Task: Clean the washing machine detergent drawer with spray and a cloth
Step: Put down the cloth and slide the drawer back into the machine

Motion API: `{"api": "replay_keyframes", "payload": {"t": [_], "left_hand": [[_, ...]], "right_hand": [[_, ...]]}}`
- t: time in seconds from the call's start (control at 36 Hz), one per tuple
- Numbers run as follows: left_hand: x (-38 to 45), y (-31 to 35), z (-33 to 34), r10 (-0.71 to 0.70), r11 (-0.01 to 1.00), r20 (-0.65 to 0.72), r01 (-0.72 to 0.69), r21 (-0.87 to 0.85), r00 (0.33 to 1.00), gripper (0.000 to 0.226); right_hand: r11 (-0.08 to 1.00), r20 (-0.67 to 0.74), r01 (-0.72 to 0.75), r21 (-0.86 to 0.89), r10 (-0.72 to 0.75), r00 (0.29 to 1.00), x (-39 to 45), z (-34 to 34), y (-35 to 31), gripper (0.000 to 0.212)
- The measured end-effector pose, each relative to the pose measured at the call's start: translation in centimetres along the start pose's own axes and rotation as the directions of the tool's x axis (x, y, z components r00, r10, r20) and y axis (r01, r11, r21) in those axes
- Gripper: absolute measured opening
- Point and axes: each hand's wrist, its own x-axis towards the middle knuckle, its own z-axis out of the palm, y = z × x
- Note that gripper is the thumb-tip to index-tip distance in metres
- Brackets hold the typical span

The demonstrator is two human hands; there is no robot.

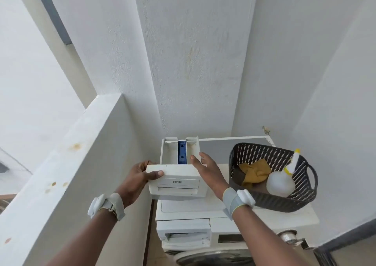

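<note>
The white detergent drawer (177,181), with a blue insert, is out of the machine and held above the washing machine top (213,204). My left hand (142,174) grips its front left corner, thumb across the front panel. My right hand (207,172) hovers by the drawer's right side with fingers straight, holding nothing. The empty drawer slot (185,234) shows in the machine's front, below. A dark perforated basket (305,196) on the machine's right side holds a yellow cloth (254,172) and a translucent spray bottle (281,181) with a yellow-trimmed nozzle.
A white half-wall (81,174) runs close along the left. White walls close in behind and to the right. The machine's round door rim (213,258) shows at the bottom, with a metal fitting (289,237) at its right.
</note>
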Motion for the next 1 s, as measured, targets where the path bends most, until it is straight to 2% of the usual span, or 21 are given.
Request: {"api": "replay_keyframes", "payload": {"t": [0.06,0.14,0.19,0.28,0.42,0.47,0.56,0.64,0.72,0.78,0.83,0.92,1.0], "left_hand": [[-2.0,-0.4,0.0,0.006,0.999,-0.038,-0.007,-0.032,0.999,0.053],[-4.3,-0.7,0.3,0.009,0.998,-0.068,-0.013,-0.055,0.998,0.043],[-5.0,-0.9,0.6,0.015,0.998,-0.073,-0.02,-0.067,0.997,0.038],[-7.0,-0.9,0.5,0.03,0.995,-0.082,-0.037,-0.09,0.996,0.035],[-9.9,-1.4,0.6,0.073,0.992,-0.022,-0.075,-0.101,0.997,0.039],[-12.2,-1.2,0.2,0.069,0.986,-0.068,-0.079,-0.148,0.995,0.052],[-14.1,-2.0,0.5,-0.027,0.991,-0.158,0.006,-0.133,0.987,0.075],[-16.8,-4.3,1.3,-0.177,0.982,-0.052,0.173,-0.073,0.983,0.079],[-20.4,-7.0,2.1,-0.225,0.97,-0.046,0.219,-0.103,0.973,0.085],[-20.8,-8.3,3.0,-0.249,0.962,-0.062,0.239,-0.133,0.967,0.088],[-22.2,-9.5,3.7,-0.256,0.961,-0.037,0.25,-0.12,0.966,0.078],[-25.4,-12.4,4.6,-0.321,0.941,0.051,0.325,-0.098,0.946,0.054],[-28.2,-16.3,5.0,-0.359,0.928,0.011,0.358,-0.105,0.933,0.026]], "right_hand": [[0.997,0.048,-0.029,0.072,0.026,0.999,-0.8,0.2,0.5,0.081],[0.98,0.127,-0.098,0.171,0.077,0.989,-1.9,0.2,0.8,0.084],[0.961,0.196,-0.158,0.227,0.114,0.974,-2.6,0.0,0.8,0.096],[0.958,0.269,-0.164,0.234,0.098,0.958,-4.5,0.1,0.8,0.113],[0.969,0.184,-0.104,0.224,0.062,0.981,-8.0,-0.6,0.8,0.091],[0.958,0.166,-0.106,0.265,0.063,0.984,-10.4,0.1,1.0,0.082],[0.95,0.159,-0.116,0.291,0.072,0.985,-13.3,0.5,2.7,0.077],[0.941,0.155,-0.146,0.304,0.102,0.983,-16.8,1.3,4.9,0.077],[0.94,0.137,-0.206,0.272,0.174,0.975,-21.0,2.4,7.3,0.079],[0.935,0.14,-0.204,0.29,0.169,0.976,-22.3,2.1,8.4,0.084],[0.934,0.141,-0.215,0.284,0.181,0.973,-23.8,2.2,9.7,0.084],[0.925,0.172,-0.256,0.28,0.214,0.962,-27.0,2.7,12.4,0.072],[0.912,0.208,-0.323,0.252,0.275,0.939,-29.4,3.6,15.9,0.077]]}}
